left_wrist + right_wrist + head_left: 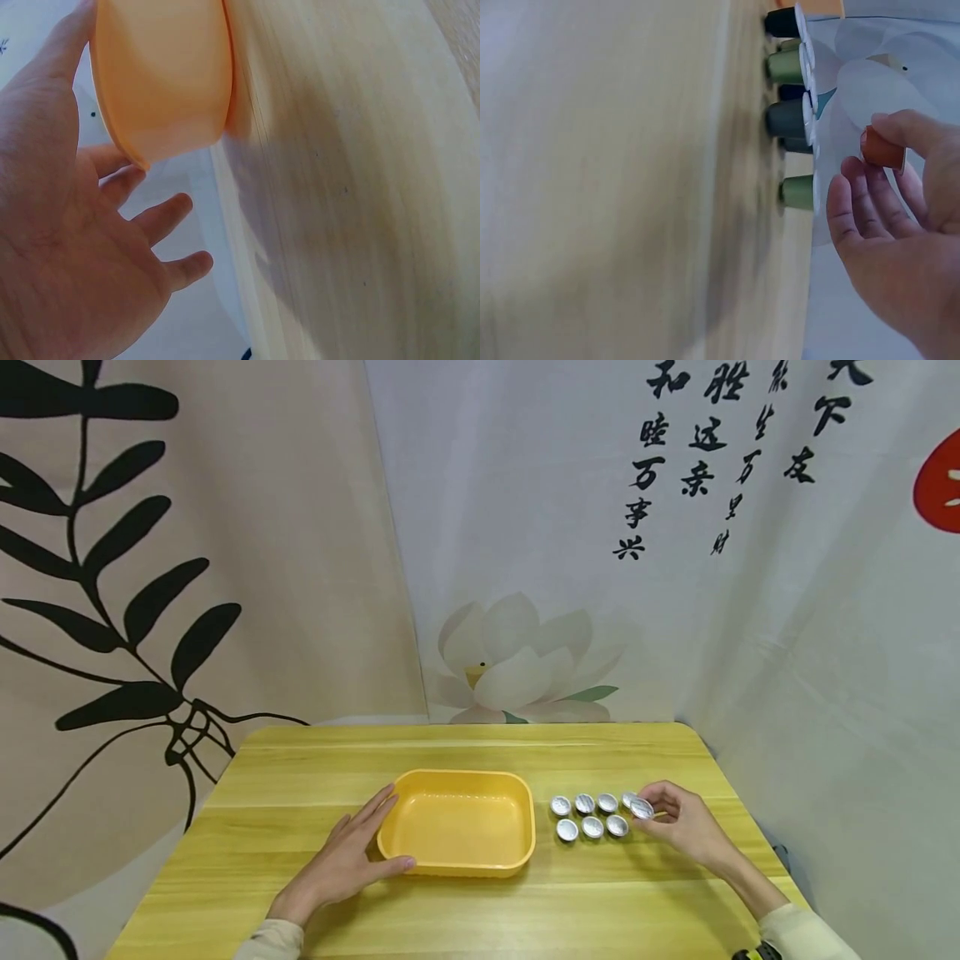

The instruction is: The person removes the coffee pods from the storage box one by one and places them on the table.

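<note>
A yellow plastic tray (461, 867) lies on the table. My left hand (341, 858) rests against its left side, with the thumb along the near edge and the other fingers spread toward the far left corner. In the left wrist view the fingers (169, 217) look loose and straight. My right hand (686, 827) pinches a coffee capsule (641, 808) between thumb and fingers, above the table. The right wrist view shows this capsule's orange body (883, 148). Several other capsules (592, 827) stand in two rows to its left, silver lids up; green and dark bodies (787, 67) show from the side.
The wood-grain table (450, 918) ends at a straight far edge before a curtain (525, 527) with a printed lotus and writing. Black plant shapes (127, 702) decorate the curtain on the left. The capsules stand between the tray and my right hand.
</note>
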Demonstrator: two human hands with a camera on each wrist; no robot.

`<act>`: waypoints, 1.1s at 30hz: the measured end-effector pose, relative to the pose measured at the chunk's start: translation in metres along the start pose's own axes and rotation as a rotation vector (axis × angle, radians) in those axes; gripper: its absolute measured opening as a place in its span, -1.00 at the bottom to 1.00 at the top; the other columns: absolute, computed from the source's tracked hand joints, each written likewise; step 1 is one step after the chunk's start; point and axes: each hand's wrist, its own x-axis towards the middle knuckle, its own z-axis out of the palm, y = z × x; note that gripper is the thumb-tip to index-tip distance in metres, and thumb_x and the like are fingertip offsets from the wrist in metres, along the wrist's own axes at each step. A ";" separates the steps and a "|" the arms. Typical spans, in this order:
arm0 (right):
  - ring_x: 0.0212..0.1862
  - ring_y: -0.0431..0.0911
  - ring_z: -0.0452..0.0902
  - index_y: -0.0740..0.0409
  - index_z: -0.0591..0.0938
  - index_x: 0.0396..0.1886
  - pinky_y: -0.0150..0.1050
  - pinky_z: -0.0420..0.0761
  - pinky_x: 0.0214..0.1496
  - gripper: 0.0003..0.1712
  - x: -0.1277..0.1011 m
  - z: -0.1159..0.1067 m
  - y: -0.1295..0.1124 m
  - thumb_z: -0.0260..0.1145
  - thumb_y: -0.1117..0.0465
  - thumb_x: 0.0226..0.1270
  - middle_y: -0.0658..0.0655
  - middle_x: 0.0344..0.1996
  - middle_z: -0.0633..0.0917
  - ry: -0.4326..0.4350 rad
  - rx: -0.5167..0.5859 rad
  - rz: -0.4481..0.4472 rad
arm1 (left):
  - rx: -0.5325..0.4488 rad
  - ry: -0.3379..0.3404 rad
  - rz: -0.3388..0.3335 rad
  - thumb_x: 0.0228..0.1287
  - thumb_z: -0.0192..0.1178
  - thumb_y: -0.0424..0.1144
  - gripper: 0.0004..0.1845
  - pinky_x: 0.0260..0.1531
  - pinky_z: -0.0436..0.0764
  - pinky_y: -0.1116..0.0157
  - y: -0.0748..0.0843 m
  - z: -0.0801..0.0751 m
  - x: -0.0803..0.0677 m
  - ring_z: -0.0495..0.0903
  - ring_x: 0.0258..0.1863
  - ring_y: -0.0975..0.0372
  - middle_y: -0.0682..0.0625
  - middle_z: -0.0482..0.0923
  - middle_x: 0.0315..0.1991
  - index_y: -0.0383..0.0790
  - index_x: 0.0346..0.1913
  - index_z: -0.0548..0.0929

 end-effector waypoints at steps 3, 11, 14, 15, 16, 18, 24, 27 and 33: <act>0.00 -0.22 0.77 0.25 0.66 0.19 -0.31 0.82 -0.09 -0.51 -0.001 -0.001 0.005 0.68 0.20 0.41 0.26 0.07 0.80 0.002 -0.025 0.035 | 0.000 0.003 0.002 0.43 0.43 0.41 0.24 0.65 -0.13 -0.66 -0.001 0.001 0.000 0.17 0.82 -0.27 -0.01 -0.11 0.92 -0.18 0.87 0.09; -0.02 -0.21 0.73 0.28 0.64 0.15 -0.34 0.77 -0.08 -0.48 -0.002 -0.002 0.018 0.71 0.20 0.37 0.23 0.02 0.81 0.012 -0.094 0.079 | 0.007 0.003 0.004 0.45 0.44 0.38 0.22 0.64 -0.12 -0.68 -0.002 0.001 0.001 0.18 0.82 -0.27 -0.01 -0.12 0.92 -0.17 0.87 0.08; -0.03 -0.20 0.74 0.27 0.64 0.13 -0.35 0.76 -0.03 -0.48 -0.002 -0.002 0.023 0.72 0.19 0.36 0.21 -0.01 0.82 0.013 -0.117 0.079 | 0.009 0.002 0.001 0.44 0.44 0.40 0.23 0.64 -0.13 -0.68 -0.002 0.001 0.002 0.17 0.82 -0.27 -0.01 -0.12 0.92 -0.16 0.87 0.07; -0.03 -0.19 0.74 0.27 0.64 0.12 -0.35 0.76 -0.02 -0.48 -0.002 -0.001 0.024 0.72 0.18 0.35 0.20 -0.01 0.82 0.012 -0.126 0.081 | 0.009 0.001 0.000 0.44 0.43 0.40 0.23 0.65 -0.13 -0.68 -0.002 0.001 0.002 0.17 0.82 -0.27 -0.01 -0.12 0.92 -0.16 0.87 0.07; -0.03 -0.19 0.74 0.26 0.64 0.12 -0.35 0.76 -0.01 -0.48 -0.002 -0.001 0.026 0.72 0.18 0.35 0.20 -0.02 0.82 0.007 -0.133 0.083 | 0.008 0.000 0.000 0.44 0.43 0.40 0.23 0.65 -0.13 -0.68 -0.002 0.001 0.002 0.17 0.82 -0.27 -0.01 -0.12 0.92 -0.16 0.87 0.07; -0.05 -0.18 0.74 0.26 0.64 0.10 -0.36 0.75 -0.01 -0.48 -0.002 -0.001 0.029 0.73 0.17 0.34 0.19 -0.03 0.82 0.004 -0.142 0.091 | 0.006 -0.001 -0.001 0.44 0.44 0.40 0.23 0.65 -0.13 -0.68 -0.002 0.001 0.002 0.16 0.82 -0.27 -0.01 -0.12 0.92 -0.16 0.87 0.07; -0.10 -0.19 0.72 0.28 0.63 0.10 -0.36 0.74 -0.06 -0.49 -0.001 0.000 0.037 0.73 0.21 0.34 0.20 -0.06 0.79 -0.004 -0.130 0.098 | 0.006 -0.001 -0.006 0.43 0.44 0.41 0.24 0.66 -0.14 -0.67 -0.001 0.000 0.001 0.16 0.82 -0.27 -0.01 -0.12 0.92 -0.16 0.87 0.07; -0.12 -0.19 0.70 0.30 0.63 0.09 -0.37 0.72 -0.09 -0.48 -0.001 0.002 0.038 0.73 0.24 0.32 0.21 -0.08 0.78 -0.001 -0.134 0.092 | 0.008 -0.004 -0.011 0.43 0.44 0.41 0.24 0.66 -0.14 -0.66 -0.001 0.000 0.001 0.16 0.82 -0.27 0.01 -0.13 0.92 -0.16 0.87 0.08; -0.16 -0.22 0.65 0.31 0.63 0.09 -0.39 0.68 -0.16 -0.49 0.000 0.005 0.038 0.74 0.26 0.31 0.20 -0.12 0.77 0.009 -0.158 0.090 | 0.011 -0.010 -0.019 0.43 0.42 0.43 0.24 0.67 -0.15 -0.65 -0.001 0.000 0.001 0.15 0.83 -0.26 0.01 -0.14 0.93 -0.16 0.87 0.07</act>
